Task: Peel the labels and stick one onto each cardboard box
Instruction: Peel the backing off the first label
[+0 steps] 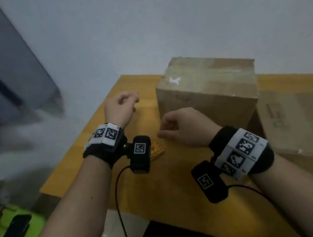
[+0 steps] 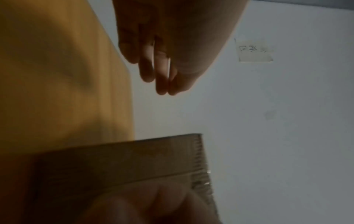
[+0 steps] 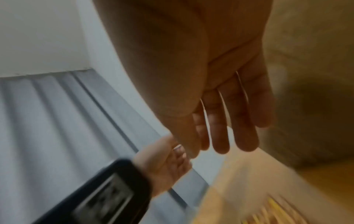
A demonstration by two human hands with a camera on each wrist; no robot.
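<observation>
A tall cardboard box [image 1: 207, 93] stands on the orange table [image 1: 98, 163], with a small white scrap [image 1: 175, 80] near its top left corner. A second cardboard box [image 1: 297, 123] lies to its right. A yellow label sheet [image 1: 156, 150] lies flat on the table between my wrists, partly hidden by the left wrist camera. My left hand [image 1: 121, 106] hovers left of the tall box, fingers loosely curled; its thumb tip meets a fingertip [image 2: 161, 89] and no label shows. My right hand [image 1: 178, 127] is at the tall box's lower front corner, its fingers [image 3: 220, 136] relaxed and holding nothing.
The wall rises directly behind the table, with a paper note [image 2: 254, 51] stuck on it. The table's left edge [image 1: 69, 156] is close to my left wrist. A black phone [image 1: 11, 236] lies on a green surface at the lower left. A grey panel [image 1: 1, 67] stands at the far left.
</observation>
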